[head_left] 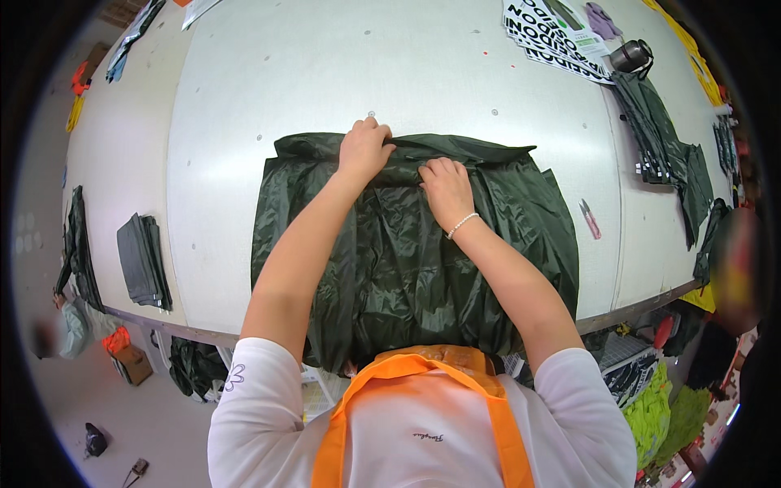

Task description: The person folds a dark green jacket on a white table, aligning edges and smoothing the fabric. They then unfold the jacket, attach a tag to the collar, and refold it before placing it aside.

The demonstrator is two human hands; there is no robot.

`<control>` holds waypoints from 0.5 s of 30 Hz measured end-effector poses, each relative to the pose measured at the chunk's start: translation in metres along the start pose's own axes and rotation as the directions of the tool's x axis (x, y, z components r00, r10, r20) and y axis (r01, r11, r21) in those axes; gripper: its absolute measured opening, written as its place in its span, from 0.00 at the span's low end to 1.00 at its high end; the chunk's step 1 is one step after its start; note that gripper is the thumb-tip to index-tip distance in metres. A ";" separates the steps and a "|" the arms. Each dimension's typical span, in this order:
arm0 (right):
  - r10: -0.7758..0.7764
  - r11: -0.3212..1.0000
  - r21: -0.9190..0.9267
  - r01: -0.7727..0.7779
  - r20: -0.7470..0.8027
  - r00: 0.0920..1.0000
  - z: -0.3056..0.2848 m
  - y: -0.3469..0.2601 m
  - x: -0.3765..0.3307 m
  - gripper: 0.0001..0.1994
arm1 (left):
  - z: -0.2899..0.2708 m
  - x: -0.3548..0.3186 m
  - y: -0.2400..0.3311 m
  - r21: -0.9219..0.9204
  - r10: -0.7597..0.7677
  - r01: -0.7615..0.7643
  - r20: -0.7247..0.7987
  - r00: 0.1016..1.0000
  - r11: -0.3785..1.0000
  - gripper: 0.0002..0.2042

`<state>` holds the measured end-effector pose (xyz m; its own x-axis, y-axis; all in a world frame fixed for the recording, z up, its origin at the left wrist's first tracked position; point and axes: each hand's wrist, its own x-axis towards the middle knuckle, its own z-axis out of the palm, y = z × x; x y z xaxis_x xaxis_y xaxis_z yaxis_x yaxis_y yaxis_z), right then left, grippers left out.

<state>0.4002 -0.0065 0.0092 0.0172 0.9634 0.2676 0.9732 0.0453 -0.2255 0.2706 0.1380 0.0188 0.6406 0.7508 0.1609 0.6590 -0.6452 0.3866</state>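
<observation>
A dark green, shiny garment (374,268) of thin, waterproof-looking cloth lies spread and wrinkled on the white table (268,89) in front of me. Its near end hangs over the table edge against my orange apron. Along the far side a strip of the cloth is turned over into a fold. My left hand (364,148) pinches this fold a little left of its middle, with the fingertips partly hidden. Close by on the right, my right hand (449,189), with a beaded bracelet at the wrist, has its fingers curled onto the cloth just below the fold.
Pink-handled thread snips (591,220) lie right of the garment. Folded dark cloth pieces (143,259) sit at the left. More dark green garments (655,130), a dark metal flask (631,55) and printed black-and-white sheets (553,37) occupy the far right.
</observation>
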 end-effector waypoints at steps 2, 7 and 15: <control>-0.023 0.999 0.023 0.023 0.003 1.000 -0.001 0.006 0.003 0.07 | -0.005 0.007 -0.005 0.076 0.144 -0.142 -0.026 0.989 0.987 0.07; 0.106 0.984 0.112 -0.138 0.252 0.962 -0.017 0.030 0.043 0.09 | -0.029 0.011 -0.007 0.139 0.388 -0.373 -0.101 0.916 0.917 0.05; 0.334 0.928 0.091 -0.361 0.222 0.916 0.004 0.042 0.074 0.12 | 0.002 -0.008 0.030 0.101 0.410 -0.410 0.024 0.912 0.906 0.16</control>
<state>0.4418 0.0675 0.0153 0.2899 0.9563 -0.0382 0.8764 -0.2813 -0.3909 0.2854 0.1125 0.0275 0.8636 0.4167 0.2837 0.3745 -0.9071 0.1923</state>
